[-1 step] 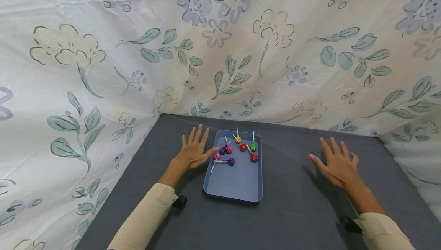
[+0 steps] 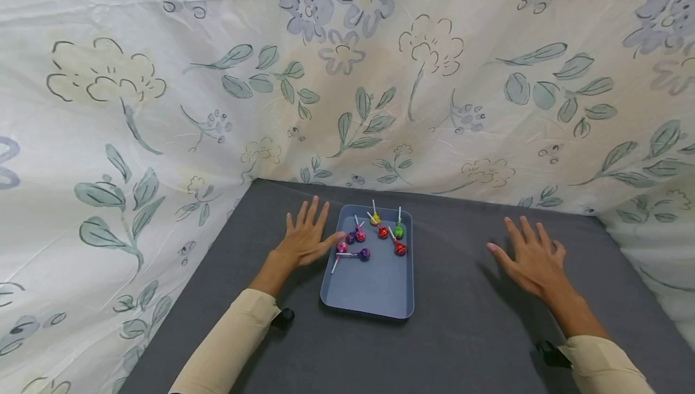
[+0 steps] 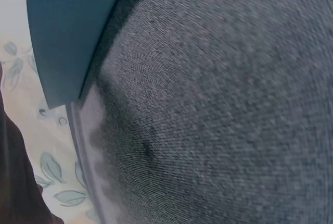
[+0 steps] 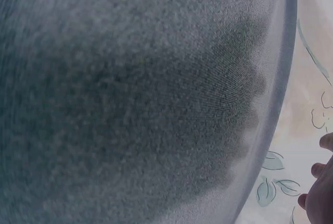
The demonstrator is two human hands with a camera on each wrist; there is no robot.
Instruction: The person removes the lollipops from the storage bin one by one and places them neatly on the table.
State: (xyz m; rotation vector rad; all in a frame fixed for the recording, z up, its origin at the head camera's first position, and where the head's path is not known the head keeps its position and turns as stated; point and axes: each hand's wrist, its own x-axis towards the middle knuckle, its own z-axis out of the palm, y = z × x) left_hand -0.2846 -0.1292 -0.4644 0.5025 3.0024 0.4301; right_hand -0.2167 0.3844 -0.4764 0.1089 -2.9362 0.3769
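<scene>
A blue-grey tray [image 2: 374, 291] holds several wrapped lollipops, mostly in its far half. Among them are a yellow lollipop [image 2: 375, 219], a green lollipop [image 2: 399, 232], a red lollipop [image 2: 400, 250], a pink lollipop [image 2: 342, 247] and a purple lollipop [image 2: 364, 254]. My left hand [image 2: 304, 241] is spread at the tray's left side, its thumb over the rim; whether it touches is unclear. Well to the right of the tray, my right hand [image 2: 532, 261] hovers with fingers spread, holding nothing. The left wrist view shows the tray's outer wall [image 3: 67, 31].
Dark grey cloth [image 2: 450, 321] covers the table. Behind it and along the left and right hangs a pale floral curtain [image 2: 347, 80]. Each sleeve cuff has a dark strap or device under it.
</scene>
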